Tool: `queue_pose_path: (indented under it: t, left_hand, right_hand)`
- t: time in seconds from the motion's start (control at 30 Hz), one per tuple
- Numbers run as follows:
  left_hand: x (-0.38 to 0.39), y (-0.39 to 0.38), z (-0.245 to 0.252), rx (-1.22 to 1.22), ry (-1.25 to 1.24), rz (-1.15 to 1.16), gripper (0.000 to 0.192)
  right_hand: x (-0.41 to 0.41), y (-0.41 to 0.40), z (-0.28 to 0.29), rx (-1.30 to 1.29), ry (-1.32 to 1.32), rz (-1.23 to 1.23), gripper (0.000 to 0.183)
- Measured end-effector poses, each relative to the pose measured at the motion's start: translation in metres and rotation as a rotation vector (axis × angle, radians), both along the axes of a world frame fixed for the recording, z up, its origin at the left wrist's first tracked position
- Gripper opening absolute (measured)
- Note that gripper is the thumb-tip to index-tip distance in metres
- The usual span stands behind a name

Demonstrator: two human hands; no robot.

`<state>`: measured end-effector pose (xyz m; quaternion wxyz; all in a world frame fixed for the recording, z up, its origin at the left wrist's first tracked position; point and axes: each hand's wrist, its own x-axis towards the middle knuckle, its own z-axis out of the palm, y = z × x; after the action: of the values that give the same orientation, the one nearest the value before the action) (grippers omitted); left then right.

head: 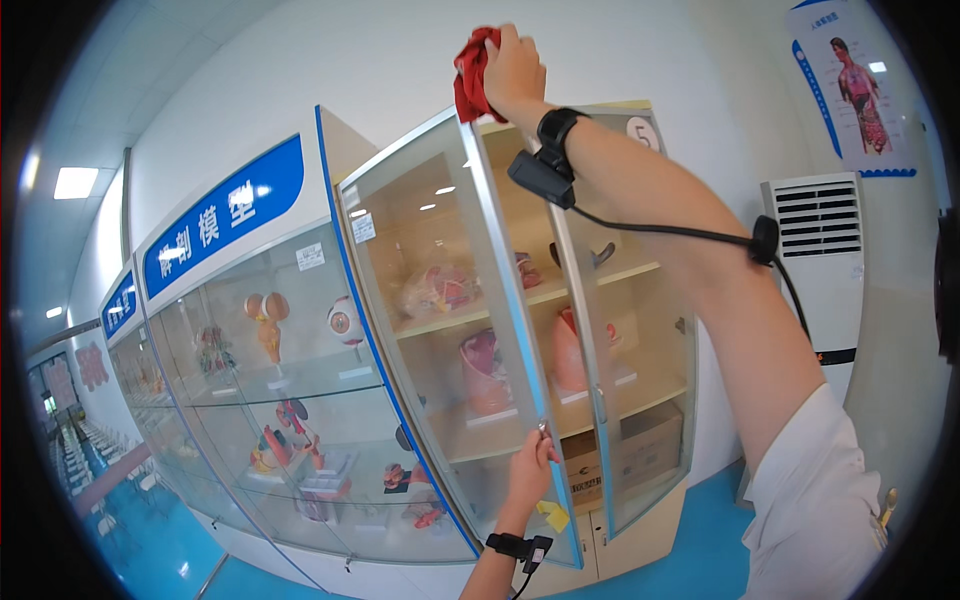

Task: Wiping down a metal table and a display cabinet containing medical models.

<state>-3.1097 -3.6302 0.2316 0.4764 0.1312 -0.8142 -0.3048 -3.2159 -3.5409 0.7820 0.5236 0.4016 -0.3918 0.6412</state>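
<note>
My right hand [517, 71] is raised to the top corner of a swung-out glass cabinet door [427, 225], with a crumpled red cloth [474, 79] bunched in its fingers. The cloth touches the upper end of the metal door frame. Lower down, my left hand [534, 457] grips the small metal handle [542, 426] on the same door's edge. A second glass door [637, 337], with a number disc near its top, stands ajar on the right. Behind the doors, pink and red anatomical models [574, 352] stand on cream shelves. A yellow tag [553, 516] shows near my left wrist.
Glass display cases [270, 420] with anatomical models, including an eye model [346, 320], line the wall at left. Cardboard boxes [652, 442] fill the cabinet's bottom shelf. A floor-standing air conditioner [817, 277] is at right, below an anatomy poster [855, 97].
</note>
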Motion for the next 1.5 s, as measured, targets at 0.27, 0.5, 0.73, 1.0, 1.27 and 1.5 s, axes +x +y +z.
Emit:
queue_pose_path:
  t: [0.27,0.5,0.73,1.0,1.27,1.5]
  left_hand:
    - [-0.037,-0.021,-0.004,0.050,-0.045,-0.036,0.018]
    - [-0.024,-0.033,0.004,-0.022,-0.155,-0.155,0.015]
    - [-0.038,-0.059,-0.022,-0.103,-0.065,-0.371,0.013]
    - [0.022,-0.064,-0.022,-0.135,-0.024,-0.682,0.009]
    - [0.036,-0.074,-0.029,-0.124,-0.037,-0.816,0.011]
    - [-0.044,-0.081,-0.114,-0.372,-0.101,-0.716,0.012]
  right_hand:
    - [0.061,-0.089,0.015,-0.055,0.554,-0.245,0.026]
    - [0.107,-0.215,0.027,0.050,0.885,-0.403,0.025]
    - [0.115,-0.334,0.095,0.544,0.718,-0.604,0.025]
    - [0.144,-0.340,0.084,0.934,0.478,-0.834,0.063]
    - [0.169,-0.327,0.086,1.166,0.272,-0.817,0.064]
    - [0.171,-0.308,0.080,1.106,0.223,-0.929,0.052]
